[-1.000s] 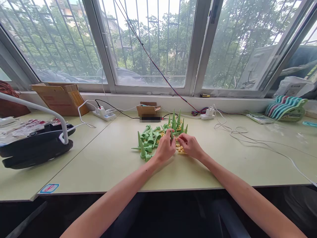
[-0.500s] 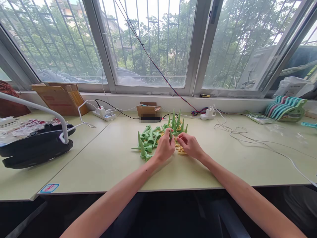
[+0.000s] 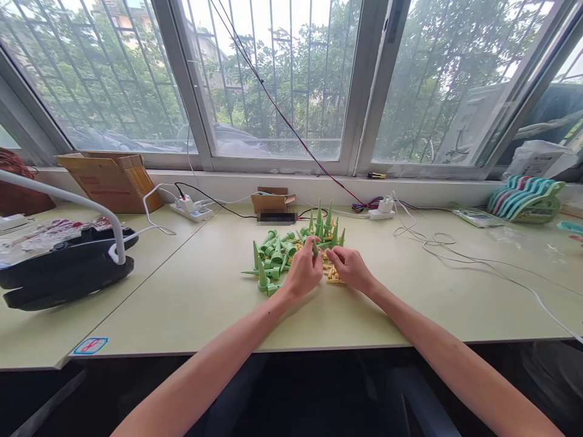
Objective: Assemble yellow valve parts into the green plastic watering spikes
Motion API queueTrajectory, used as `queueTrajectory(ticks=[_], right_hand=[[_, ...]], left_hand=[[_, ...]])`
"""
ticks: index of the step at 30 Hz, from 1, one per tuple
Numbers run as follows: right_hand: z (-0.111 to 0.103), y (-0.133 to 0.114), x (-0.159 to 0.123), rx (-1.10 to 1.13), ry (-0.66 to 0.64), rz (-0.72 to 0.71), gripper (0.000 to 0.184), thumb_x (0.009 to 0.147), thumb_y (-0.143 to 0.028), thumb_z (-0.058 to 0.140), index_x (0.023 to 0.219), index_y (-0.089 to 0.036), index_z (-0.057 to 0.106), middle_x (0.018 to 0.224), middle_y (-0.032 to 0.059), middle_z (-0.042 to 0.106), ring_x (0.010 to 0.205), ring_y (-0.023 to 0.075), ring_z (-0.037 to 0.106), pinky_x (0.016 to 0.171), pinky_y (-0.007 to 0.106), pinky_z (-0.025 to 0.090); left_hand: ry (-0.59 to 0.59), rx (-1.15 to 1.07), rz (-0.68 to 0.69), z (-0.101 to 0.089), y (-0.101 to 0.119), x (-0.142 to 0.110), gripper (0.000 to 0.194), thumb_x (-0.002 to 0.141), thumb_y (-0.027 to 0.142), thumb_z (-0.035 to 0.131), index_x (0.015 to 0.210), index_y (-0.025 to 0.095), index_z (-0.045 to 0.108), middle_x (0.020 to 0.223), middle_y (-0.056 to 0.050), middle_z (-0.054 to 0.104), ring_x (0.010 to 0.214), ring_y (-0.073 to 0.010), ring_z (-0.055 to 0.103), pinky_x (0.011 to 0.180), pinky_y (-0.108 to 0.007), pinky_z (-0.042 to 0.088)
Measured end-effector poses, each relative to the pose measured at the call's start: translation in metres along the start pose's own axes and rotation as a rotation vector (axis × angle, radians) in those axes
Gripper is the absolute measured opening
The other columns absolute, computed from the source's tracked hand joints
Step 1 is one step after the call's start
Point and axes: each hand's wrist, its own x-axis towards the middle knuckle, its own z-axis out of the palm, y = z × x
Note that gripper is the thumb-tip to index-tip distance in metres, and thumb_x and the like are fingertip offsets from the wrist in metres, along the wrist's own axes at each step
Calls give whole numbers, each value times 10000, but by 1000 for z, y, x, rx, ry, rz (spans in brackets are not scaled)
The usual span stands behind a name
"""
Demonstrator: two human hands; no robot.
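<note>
My left hand [image 3: 304, 270] is closed around a green plastic spike [image 3: 315, 247], its tapered tip showing above the fingers. Close beside it, the fingertips of my right hand [image 3: 350, 267] are pinched together; whatever they hold is too small or hidden to make out. Left of my hands, several green cone-shaped spikes [image 3: 276, 250] with wide collars lie in a heap, a few standing upright. Behind my hands, more green spikes [image 3: 328, 218] stand point up. Small yellow plastic pieces [image 3: 334, 274] lie loose under and beside my right hand.
A small open carton [image 3: 273, 199] stands behind the heap. Power strips [image 3: 191, 209] and white cables [image 3: 444, 243] lie along the back and right. On the left is a black lamp-like object [image 3: 68, 267] with a white curved arm; green hangers [image 3: 523, 199] stand at the far right.
My right hand has shifted very slightly right; my left hand keeps hold of the spike. At the far right edge, a teal item has moved a little and a small reddish shape has appeared.
</note>
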Motion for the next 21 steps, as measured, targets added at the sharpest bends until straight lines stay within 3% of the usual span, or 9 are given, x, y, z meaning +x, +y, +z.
queueTrajectory(ticks=[5, 9, 13, 18, 21], right_hand=[[-2, -5, -2, 53, -61, 7, 328, 931, -510, 461, 907, -198, 560, 519, -68, 442, 472, 106, 329, 498, 242, 287], [-1, -4, -2, 36, -68, -7, 350, 943, -485, 442, 764, -196, 524, 545, -51, 439, 503, 105, 322, 510, 244, 280], [0, -1, -1, 4, -60, -22, 475, 958, -501, 390, 592, -200, 365, 528, -40, 353, 521, 105, 279, 505, 250, 248], [-1, -3, -1, 11, -42, -11, 462, 957, -508, 398, 615, -197, 407, 521, -42, 369, 510, 105, 292, 505, 248, 248], [-2, -5, -2, 40, -63, 13, 347, 941, -498, 452, 780, -200, 527, 523, -56, 416, 482, 103, 306, 494, 243, 255]], left_hand=[[14, 4, -13, 0, 0, 0, 251, 875, 141, 466, 1119, 200, 464, 675, 38, 547, 530, -110, 495, 576, -223, 384], [3, 0, -19, -1, 0, 0, 264, 872, 140, 470, 1128, 203, 463, 713, 29, 574, 533, -108, 498, 585, -226, 388], [-11, 14, -22, 0, 0, -1, 264, 871, 141, 477, 1126, 205, 463, 757, 17, 603, 548, -108, 509, 612, -233, 398], [0, 22, -25, 0, -1, 0, 261, 875, 146, 482, 1129, 203, 462, 721, 25, 586, 546, -111, 510, 607, -232, 396], [2, 19, -30, -1, -1, 0, 263, 869, 133, 479, 1122, 202, 457, 718, 25, 591, 539, -110, 506, 599, -230, 395]])
